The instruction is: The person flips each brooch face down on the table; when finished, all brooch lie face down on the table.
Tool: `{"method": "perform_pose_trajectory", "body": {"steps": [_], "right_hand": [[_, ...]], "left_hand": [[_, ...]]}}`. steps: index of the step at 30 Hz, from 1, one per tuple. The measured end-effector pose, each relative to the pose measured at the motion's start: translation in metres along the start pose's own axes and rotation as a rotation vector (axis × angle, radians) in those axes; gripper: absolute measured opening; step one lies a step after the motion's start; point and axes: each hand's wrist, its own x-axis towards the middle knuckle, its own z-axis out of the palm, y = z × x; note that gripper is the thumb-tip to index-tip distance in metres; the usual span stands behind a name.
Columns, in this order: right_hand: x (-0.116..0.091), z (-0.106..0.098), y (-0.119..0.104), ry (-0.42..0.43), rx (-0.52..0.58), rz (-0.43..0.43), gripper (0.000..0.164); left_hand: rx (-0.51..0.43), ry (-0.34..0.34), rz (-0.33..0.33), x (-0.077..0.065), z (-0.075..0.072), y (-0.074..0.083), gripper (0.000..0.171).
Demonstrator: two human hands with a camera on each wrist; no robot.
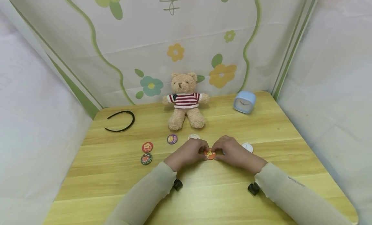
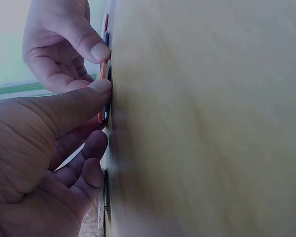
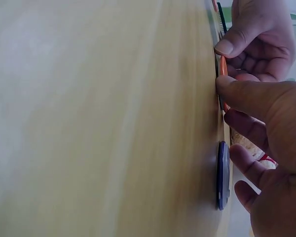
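Between my two hands lies a round orange badge (image 1: 210, 155) with a yellow picture on it, low over the table. My left hand (image 1: 190, 152) pinches its left edge with thumb and fingers. On the opposite edge my right hand (image 1: 233, 153) pinches it the same way. The wrist views show the badge edge-on, as a thin orange rim (image 2: 103, 70) close to the tabletop. Just beyond my left hand is a pale round badge (image 1: 193, 136), partly covered. Another whitish round badge (image 1: 247, 147) lies beside my right hand; a blue-rimmed disc (image 3: 222, 175) shows below the right fingers.
Further left lie a purple badge (image 1: 172, 139), a red badge (image 1: 147, 147) and a green badge (image 1: 146, 158). A teddy bear (image 1: 186, 100) in a striped shirt sits against the back cloth. A black headband (image 1: 132, 120) is at the left, a blue clock (image 1: 244, 102) at the back right.
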Motion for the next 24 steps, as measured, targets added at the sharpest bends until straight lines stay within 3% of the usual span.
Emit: {"method": "perform_pose_trajectory", "body": {"steps": [6, 11, 19, 24], "right_hand": [[-0.001, -0.003, -0.001, -0.014, -0.016, 0.002, 0.013], [-0.005, -0.006, 0.001, -0.018, -0.004, 0.018, 0.016], [-0.002, -0.003, 0.0, 0.057, 0.014, 0.061, 0.012], [0.001, 0.0, -0.001, 0.08, 0.019, 0.091, 0.005]], "left_hand": [[0.052, -0.007, 0.071, -0.004, -0.005, -0.002, 0.017], [0.142, 0.007, 0.113, -0.007, -0.009, -0.001, 0.025], [0.249, 0.073, 0.122, -0.007, -0.011, 0.007, 0.021], [0.228, 0.086, 0.09, -0.008, -0.011, 0.013, 0.017]]}}
